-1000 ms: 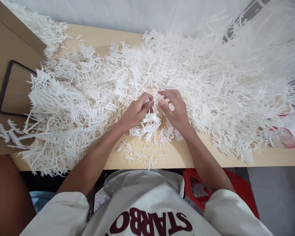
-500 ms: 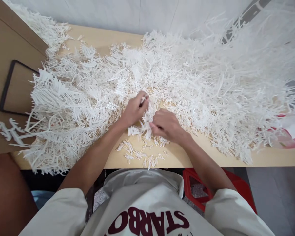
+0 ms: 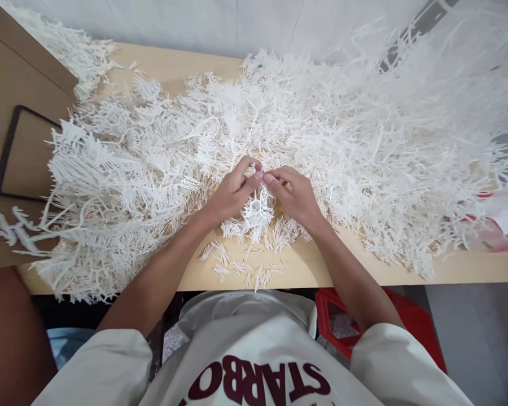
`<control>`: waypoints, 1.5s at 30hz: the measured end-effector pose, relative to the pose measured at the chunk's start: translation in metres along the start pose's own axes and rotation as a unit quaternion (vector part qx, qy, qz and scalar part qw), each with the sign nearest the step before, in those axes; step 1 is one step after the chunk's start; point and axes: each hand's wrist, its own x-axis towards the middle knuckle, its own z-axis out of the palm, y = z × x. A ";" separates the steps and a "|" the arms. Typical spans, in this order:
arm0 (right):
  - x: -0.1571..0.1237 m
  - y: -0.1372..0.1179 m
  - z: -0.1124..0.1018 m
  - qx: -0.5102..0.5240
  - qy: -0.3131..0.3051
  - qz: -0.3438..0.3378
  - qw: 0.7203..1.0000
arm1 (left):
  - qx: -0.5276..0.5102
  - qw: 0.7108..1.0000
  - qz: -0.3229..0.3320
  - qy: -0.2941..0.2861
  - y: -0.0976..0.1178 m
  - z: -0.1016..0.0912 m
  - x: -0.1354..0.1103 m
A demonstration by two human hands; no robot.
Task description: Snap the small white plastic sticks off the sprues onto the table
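A wide heap of white branched plastic pieces (image 3: 161, 152) covers much of the table. My left hand (image 3: 237, 189) and my right hand (image 3: 294, 194) meet at its near middle, thumbs and fingertips pinched close together. Between them hangs a white branched cluster (image 3: 258, 214) that both hands appear to grip at its top. Their fingertips cover the gripped part. Below the hands, small loose white sprigs (image 3: 262, 276) lie scattered on the pale tabletop.
A cardboard box (image 3: 21, 141) with a dark-rimmed opening stands at the left. Pink-and-clear plastic bags (image 3: 491, 231) lie at the right end. A pale wall (image 3: 195, 22) rises behind the table (image 3: 313, 273). Underneath at right is a red plastic stool (image 3: 415, 321). Another person's limb (image 3: 14, 332) shows at lower left.
My right hand has moved up and away from me, bringing its fingertips to those of my left hand. The white cluster now hangs between both hands.
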 end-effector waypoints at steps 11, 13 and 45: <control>-0.003 -0.001 -0.001 -0.028 -0.077 -0.084 0.993 | 0.031 0.999 0.014 -0.017 0.004 -0.002 0.001; -0.004 -0.001 0.001 -0.045 -0.071 -0.085 0.993 | 0.052 0.998 0.018 -0.011 0.004 -0.001 0.001; -0.032 -0.024 0.014 0.069 0.053 -0.306 0.948 | 0.018 0.989 -0.025 0.145 -0.013 -0.009 0.010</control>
